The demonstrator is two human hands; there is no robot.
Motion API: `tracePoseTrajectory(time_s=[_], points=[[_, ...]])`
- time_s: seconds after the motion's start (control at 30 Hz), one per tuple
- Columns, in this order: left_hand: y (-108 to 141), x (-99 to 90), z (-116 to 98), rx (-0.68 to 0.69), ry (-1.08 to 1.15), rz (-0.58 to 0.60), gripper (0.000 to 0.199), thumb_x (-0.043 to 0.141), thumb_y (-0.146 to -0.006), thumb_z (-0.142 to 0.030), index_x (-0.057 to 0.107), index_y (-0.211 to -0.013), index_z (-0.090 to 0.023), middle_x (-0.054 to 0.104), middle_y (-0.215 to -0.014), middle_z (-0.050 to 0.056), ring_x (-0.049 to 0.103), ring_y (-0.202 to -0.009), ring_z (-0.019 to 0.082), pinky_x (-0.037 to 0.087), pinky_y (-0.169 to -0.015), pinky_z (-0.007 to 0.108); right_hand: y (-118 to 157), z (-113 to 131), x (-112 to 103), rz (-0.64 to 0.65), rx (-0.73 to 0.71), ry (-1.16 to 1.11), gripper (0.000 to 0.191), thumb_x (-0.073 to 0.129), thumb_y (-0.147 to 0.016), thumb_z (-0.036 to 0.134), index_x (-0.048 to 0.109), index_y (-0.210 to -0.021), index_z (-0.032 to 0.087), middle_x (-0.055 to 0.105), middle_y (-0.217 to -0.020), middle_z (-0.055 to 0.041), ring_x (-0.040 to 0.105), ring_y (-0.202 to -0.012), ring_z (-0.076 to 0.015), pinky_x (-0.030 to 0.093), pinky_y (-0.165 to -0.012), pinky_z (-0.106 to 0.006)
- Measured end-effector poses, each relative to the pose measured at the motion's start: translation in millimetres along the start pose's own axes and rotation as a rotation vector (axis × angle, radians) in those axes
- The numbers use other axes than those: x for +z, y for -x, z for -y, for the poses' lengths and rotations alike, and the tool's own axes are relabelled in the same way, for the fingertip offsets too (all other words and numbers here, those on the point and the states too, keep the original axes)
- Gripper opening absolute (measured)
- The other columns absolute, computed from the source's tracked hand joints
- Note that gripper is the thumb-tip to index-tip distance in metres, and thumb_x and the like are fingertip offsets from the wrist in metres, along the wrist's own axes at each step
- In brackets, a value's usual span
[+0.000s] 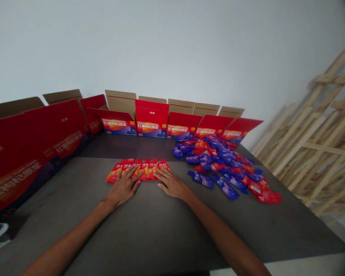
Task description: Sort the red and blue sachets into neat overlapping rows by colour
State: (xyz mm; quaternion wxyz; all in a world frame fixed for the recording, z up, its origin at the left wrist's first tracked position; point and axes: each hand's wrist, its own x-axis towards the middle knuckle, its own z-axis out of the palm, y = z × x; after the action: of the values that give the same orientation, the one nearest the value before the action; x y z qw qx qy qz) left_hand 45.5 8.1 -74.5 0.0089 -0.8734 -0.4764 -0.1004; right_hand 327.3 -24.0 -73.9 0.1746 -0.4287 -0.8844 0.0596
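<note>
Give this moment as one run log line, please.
left hand: on flat red pouch row | right hand: same | blue, red pouch heap: right

Bare left hand [125, 186], bare right hand [171, 183], slim uncovered forearms [70, 238], narrow wrists [107, 204]

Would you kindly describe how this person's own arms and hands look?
The left hand and right hand are bare, without gloves. No sleeve, watch or bracelet shows on the left forearm or right forearm; no ring can be made out.
</note>
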Motion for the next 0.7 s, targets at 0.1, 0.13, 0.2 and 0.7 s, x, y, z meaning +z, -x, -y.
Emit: tracePoseTrajectory(time_s=[0.1, 0.13, 0.2, 0.7], points=[[0, 0.3, 3, 0.016, 0.003, 0.011, 0.052, 0.032, -0.106, -0.047, 0.044, -0.155, -0.032, 0.035, -0.166, 0.011, 0.031, -0.153, 0.033, 0.017, -0.121, 0.069, 0, 1, -1, 0.003, 0.0, -0.009, 0.054, 0.047, -0.106, 0.037, 0.041, -0.157, 0.021, 0.038, -0.164, -0.0078, 0.027, -0.154, -0.025, 0.018, -0.128, -0.051], [0, 0.2, 4, 0.019, 0.002, 0.019, 0.053, 0.031, -0.106, -0.048, 0.042, -0.155, -0.032, 0.034, -0.166, 0.011, 0.03, -0.154, 0.033, 0.017, -0.121, 0.068, 0, 1, -1, 0.003, -0.001, -0.011, 0.054, 0.047, -0.106, 0.037, 0.041, -0.157, 0.02, 0.037, -0.164, -0.0078, 0.027, -0.154, -0.0252, 0.018, -0.128, -0.05], [1, 0.0, 5, 0.017, -0.004, 0.033, 0.054, 0.03, -0.106, -0.05, 0.04, -0.156, -0.033, 0.031, -0.167, 0.01, 0.028, -0.155, 0.032, 0.017, -0.122, 0.067, 0, 0, -1, 0.003, -0.005, -0.013, 0.054, 0.047, -0.106, 0.037, 0.041, -0.157, 0.02, 0.037, -0.164, -0.0079, 0.027, -0.154, -0.0251, 0.017, -0.128, -0.05], [21, -6.7, 48, 0.016, -0.014, 0.048, 0.06, 0.029, -0.104, -0.055, 0.034, -0.159, -0.032, 0.027, -0.169, 0.008, 0.026, -0.155, 0.032, 0.016, -0.123, 0.065, -33, 24, 14, 0.012, -0.043, -0.029, 0.056, 0.044, -0.107, 0.045, 0.041, -0.157, 0.02, 0.036, -0.165, -0.008, 0.024, -0.155, -0.0256, 0.015, -0.128, -0.05]])
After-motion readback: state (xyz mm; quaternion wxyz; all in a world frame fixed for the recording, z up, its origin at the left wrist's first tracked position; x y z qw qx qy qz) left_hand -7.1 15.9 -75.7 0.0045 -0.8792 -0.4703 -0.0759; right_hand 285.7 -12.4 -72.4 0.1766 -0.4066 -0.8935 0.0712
